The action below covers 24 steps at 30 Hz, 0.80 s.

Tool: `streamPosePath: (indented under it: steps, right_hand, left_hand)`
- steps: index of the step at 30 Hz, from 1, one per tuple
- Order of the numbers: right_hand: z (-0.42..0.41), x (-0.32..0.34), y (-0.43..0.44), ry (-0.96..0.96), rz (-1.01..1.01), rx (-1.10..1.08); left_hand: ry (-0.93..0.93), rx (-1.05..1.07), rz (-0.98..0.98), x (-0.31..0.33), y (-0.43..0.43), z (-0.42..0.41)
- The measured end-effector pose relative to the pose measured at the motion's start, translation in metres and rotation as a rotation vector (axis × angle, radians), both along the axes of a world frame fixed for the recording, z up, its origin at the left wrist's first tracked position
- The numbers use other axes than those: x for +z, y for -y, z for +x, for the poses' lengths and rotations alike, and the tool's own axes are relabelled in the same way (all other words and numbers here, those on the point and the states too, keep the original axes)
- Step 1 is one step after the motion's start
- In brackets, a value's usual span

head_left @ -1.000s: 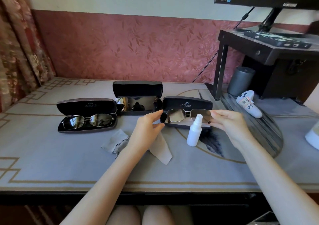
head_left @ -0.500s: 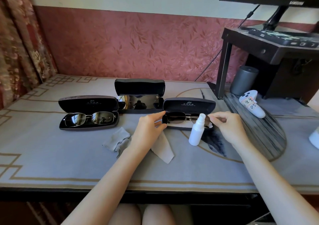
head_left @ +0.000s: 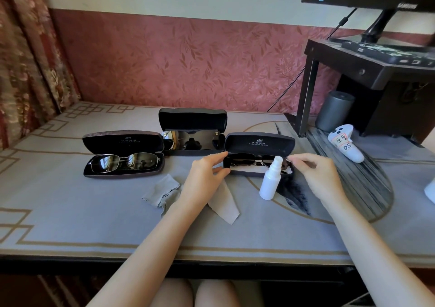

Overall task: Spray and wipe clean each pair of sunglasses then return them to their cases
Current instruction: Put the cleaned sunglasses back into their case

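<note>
Three open dark cases stand in a row on the table. The left case (head_left: 122,156) holds metal-framed sunglasses (head_left: 124,161). Black shield sunglasses (head_left: 193,139) lie in the middle case (head_left: 192,120). In the right case (head_left: 259,144) lie brown-lensed sunglasses (head_left: 249,159), lowered flat inside. My left hand (head_left: 204,177) pinches their left end and my right hand (head_left: 315,174) pinches their right end. A white spray bottle (head_left: 270,179) stands in front of that case, hiding part of the frame. A grey cloth (head_left: 164,191) lies crumpled under my left wrist.
A dark monitor stand (head_left: 367,66) with a monitor sits at the back right. A grey cylinder (head_left: 334,111) and a labelled white controller (head_left: 346,144) rest beside it. A white object (head_left: 430,190) shows at the right edge. Curtains hang on the left.
Both hands have lowered the brown-lensed sunglasses from upright above the right case down flat into it. The camera has tilted slightly.
</note>
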State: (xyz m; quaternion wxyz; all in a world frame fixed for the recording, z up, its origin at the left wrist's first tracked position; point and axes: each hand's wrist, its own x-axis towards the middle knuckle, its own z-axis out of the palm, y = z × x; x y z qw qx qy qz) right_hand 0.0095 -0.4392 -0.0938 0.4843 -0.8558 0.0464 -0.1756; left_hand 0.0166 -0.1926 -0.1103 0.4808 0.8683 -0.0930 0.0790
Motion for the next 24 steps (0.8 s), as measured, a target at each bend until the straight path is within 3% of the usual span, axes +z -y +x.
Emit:
streamPosePath:
  steps: [8, 16, 20, 24]
  right_hand:
    - [-0.02, 0.035, -0.017, 0.2, 0.054, -0.054]
    - [-0.026, 0.085, -0.088, 0.241, -0.036, 0.201]
    - [-0.003, 0.088, -0.141, 0.16, -0.211, 0.365]
    - [0.038, 0.061, -0.179, 0.019, -0.451, 0.356]
  left_hand:
    - [0.021, 0.004, -0.069, 0.004, -0.003, -0.004]
    - [0.119, 0.036, -0.119, 0.026, -0.034, -0.012]
    - [0.155, 0.098, -0.173, 0.034, -0.07, -0.023]
    - [0.162, 0.165, -0.178, 0.034, -0.101, -0.034]
